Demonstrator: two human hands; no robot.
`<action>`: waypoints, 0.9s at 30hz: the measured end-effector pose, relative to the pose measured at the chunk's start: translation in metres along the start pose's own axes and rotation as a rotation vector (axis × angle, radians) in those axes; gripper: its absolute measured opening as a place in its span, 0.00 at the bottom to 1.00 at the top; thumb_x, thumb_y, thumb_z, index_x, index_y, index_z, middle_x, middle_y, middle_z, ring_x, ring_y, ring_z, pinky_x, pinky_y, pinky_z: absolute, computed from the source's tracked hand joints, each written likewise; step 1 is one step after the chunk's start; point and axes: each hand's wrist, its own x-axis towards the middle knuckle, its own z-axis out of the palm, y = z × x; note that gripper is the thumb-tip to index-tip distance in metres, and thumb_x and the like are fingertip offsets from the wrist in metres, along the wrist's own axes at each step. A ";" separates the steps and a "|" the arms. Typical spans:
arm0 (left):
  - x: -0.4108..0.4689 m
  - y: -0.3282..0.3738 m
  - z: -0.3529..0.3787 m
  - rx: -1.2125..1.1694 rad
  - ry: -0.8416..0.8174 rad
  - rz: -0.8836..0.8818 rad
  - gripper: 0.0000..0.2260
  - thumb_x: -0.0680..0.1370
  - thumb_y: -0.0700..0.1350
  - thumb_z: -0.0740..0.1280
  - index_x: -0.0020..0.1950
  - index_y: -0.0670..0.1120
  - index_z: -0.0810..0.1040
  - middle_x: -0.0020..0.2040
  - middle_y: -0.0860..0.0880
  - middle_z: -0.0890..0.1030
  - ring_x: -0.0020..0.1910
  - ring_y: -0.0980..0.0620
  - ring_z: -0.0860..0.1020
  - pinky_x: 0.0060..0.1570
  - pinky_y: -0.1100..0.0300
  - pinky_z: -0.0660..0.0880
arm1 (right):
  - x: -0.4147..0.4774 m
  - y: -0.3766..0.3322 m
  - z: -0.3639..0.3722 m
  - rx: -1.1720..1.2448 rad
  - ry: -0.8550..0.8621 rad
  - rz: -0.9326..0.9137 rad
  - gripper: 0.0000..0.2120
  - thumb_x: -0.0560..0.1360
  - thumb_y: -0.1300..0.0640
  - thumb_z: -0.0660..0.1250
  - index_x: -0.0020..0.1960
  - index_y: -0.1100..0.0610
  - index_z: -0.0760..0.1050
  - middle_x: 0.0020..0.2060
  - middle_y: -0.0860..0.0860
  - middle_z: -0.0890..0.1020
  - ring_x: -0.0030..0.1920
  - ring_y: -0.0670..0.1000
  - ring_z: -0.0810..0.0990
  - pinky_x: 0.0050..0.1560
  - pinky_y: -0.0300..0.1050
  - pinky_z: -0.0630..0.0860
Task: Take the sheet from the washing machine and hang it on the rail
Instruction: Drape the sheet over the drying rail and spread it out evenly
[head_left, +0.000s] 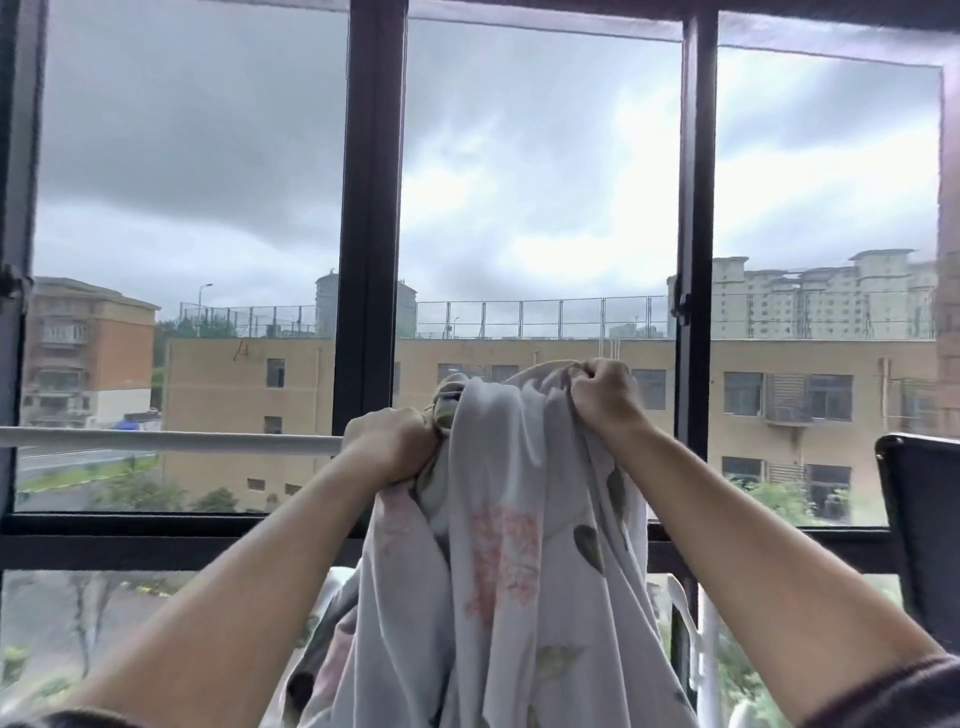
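Note:
A pale grey sheet (498, 561) printed with pink flowers and green leaves hangs bunched in front of me, its top held up at window height. My left hand (392, 446) grips a gathered fold of it at the level of the white rail (171, 441). Higher and to the right, my right hand (605, 395) clutches the sheet's top edge. The rail runs from the left window frame to my left hand; the cloth and my hands hide its right part. I cannot tell whether the sheet lies over the rail.
A big dark-framed window (371, 260) fills the view, with yellow buildings and a cloudy sky outside. A dark panel (924, 519) stands at the right edge. White posts (709, 670) rise below the sill, right of the sheet.

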 end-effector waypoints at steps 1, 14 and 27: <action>-0.001 0.004 -0.001 0.004 -0.003 0.005 0.20 0.80 0.52 0.48 0.57 0.48 0.77 0.59 0.45 0.79 0.57 0.44 0.76 0.44 0.57 0.66 | 0.004 0.004 -0.005 0.114 0.083 0.034 0.10 0.78 0.60 0.59 0.43 0.59 0.78 0.41 0.54 0.80 0.46 0.55 0.78 0.43 0.40 0.69; -0.002 0.005 0.000 -0.047 -0.030 0.074 0.21 0.81 0.51 0.45 0.61 0.50 0.76 0.60 0.45 0.78 0.58 0.45 0.75 0.47 0.55 0.66 | 0.014 -0.017 0.022 -0.501 -0.683 0.042 0.15 0.77 0.50 0.62 0.56 0.60 0.77 0.55 0.53 0.79 0.54 0.53 0.77 0.58 0.47 0.74; 0.032 -0.004 -0.011 -1.119 -0.658 0.064 0.17 0.78 0.53 0.62 0.52 0.39 0.78 0.54 0.38 0.80 0.52 0.42 0.79 0.59 0.51 0.73 | -0.013 0.003 -0.024 0.767 0.214 0.231 0.13 0.79 0.58 0.57 0.38 0.57 0.74 0.29 0.50 0.77 0.32 0.47 0.74 0.23 0.32 0.71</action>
